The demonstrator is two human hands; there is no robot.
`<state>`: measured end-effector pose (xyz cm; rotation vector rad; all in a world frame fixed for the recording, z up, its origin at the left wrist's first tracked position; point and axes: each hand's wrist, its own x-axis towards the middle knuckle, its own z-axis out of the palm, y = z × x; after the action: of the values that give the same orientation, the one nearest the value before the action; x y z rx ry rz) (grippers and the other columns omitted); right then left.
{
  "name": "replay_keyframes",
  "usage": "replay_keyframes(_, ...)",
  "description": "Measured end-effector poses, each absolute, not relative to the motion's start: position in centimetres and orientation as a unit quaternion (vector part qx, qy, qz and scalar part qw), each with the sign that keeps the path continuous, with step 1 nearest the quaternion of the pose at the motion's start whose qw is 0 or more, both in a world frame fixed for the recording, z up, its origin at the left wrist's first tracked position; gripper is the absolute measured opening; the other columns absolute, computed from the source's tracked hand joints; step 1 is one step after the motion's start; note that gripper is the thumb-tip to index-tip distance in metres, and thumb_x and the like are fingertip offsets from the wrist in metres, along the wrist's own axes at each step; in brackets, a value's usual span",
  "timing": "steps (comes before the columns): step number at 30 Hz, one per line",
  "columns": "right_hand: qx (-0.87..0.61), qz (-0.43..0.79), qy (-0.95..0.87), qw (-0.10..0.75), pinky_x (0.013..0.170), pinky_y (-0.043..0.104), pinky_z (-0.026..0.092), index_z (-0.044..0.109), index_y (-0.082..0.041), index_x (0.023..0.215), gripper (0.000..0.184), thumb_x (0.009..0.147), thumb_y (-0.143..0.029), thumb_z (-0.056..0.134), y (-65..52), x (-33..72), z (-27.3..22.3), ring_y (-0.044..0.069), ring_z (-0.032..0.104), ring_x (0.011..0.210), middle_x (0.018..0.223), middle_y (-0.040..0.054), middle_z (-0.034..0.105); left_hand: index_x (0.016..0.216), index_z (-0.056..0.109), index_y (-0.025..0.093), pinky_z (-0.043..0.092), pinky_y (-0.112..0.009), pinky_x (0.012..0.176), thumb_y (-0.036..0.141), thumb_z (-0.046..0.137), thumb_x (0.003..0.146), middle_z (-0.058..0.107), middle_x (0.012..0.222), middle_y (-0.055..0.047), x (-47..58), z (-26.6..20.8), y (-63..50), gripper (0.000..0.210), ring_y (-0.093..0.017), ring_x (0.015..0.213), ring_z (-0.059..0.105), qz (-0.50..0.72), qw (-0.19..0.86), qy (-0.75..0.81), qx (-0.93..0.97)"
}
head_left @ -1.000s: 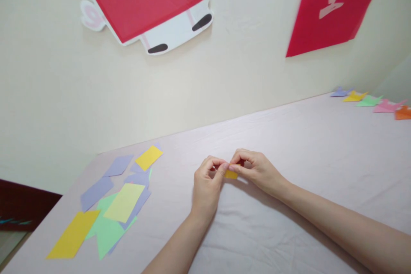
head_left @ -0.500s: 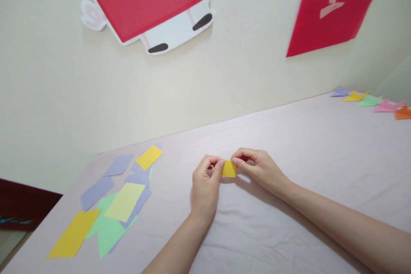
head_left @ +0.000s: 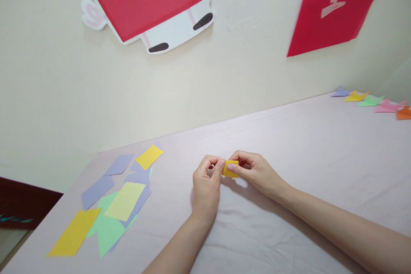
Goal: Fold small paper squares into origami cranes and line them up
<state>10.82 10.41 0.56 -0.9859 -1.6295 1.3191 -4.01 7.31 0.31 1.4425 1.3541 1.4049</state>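
A small folded piece of yellow paper (head_left: pixel 231 173) is held up between both hands, a little above the cloth-covered surface. My left hand (head_left: pixel 207 182) pinches its left edge between thumb and fingers. With its thumb lying across the front of the paper and its fingers behind, my right hand (head_left: pixel 257 171) also grips it. The fingertips behind the paper are hidden.
On the left, several loose sheets lie overlapping: purple (head_left: pixel 98 191), green (head_left: pixel 107 235), pale yellow (head_left: pixel 126 201) and yellow (head_left: pixel 75 232). Folded paper shapes (head_left: pixel 370 101) stand in a row at the far right. Behind the pale cloth (head_left: pixel 289 132) rises a wall (head_left: pixel 250 64) with red hangings (head_left: pixel 334 17).
My right thumb has moved left from the paper's right edge onto its front face. My left hand keeps its pinch in nearly the same spot.
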Motion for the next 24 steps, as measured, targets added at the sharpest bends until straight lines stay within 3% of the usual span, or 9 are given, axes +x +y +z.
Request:
replay_keyframes(10, -0.396, 0.509, -0.652, 0.399, 0.058, 0.024, 0.041, 0.06, -0.017, 0.072, 0.028, 0.083, -0.042, 0.061, 10.58, 10.95, 0.34, 0.013, 0.053, 0.062, 0.066, -0.0005, 0.059, 0.08, 0.062, 0.019, 0.043, -0.024, 0.069, 0.036, 0.059, 0.088, 0.063, 0.077, 0.001, -4.08, 0.31, 7.55, 0.019, -0.015, 0.073, 0.056, 0.522, 0.375, 0.527, 0.556)
replay_keyframes(17, -0.409, 0.455, -0.684, 0.397, 0.055, 0.022, 0.039, 0.056, -0.018, 0.067, 0.024, 0.082, -0.036, 0.06, 10.55, 11.23, 0.5, 0.013, 0.05, 0.062, 0.065, -0.0007, 0.055, 0.075, 0.062, 0.02, 0.04, -0.026, 0.075, 0.027, 0.059, 0.087, 0.061, 0.079, 0.0, -4.24, 0.64, 7.62, 0.014, -0.016, 0.08, 0.055, 0.494, 0.305, 0.533, 0.616)
replay_keyframes(24, -0.399, 0.46, -0.687, 0.395, 0.054, 0.023, 0.036, 0.056, -0.018, 0.07, 0.023, 0.083, -0.037, 0.056, 10.39, 11.03, 0.77, 0.012, 0.046, 0.06, 0.064, -0.0024, 0.051, 0.076, 0.063, 0.02, 0.04, -0.026, 0.073, 0.029, 0.059, 0.086, 0.06, 0.078, 0.0, -4.13, 0.55, 7.74, 0.015, -0.016, 0.078, 0.054, 0.499, 0.342, 0.52, 0.603)
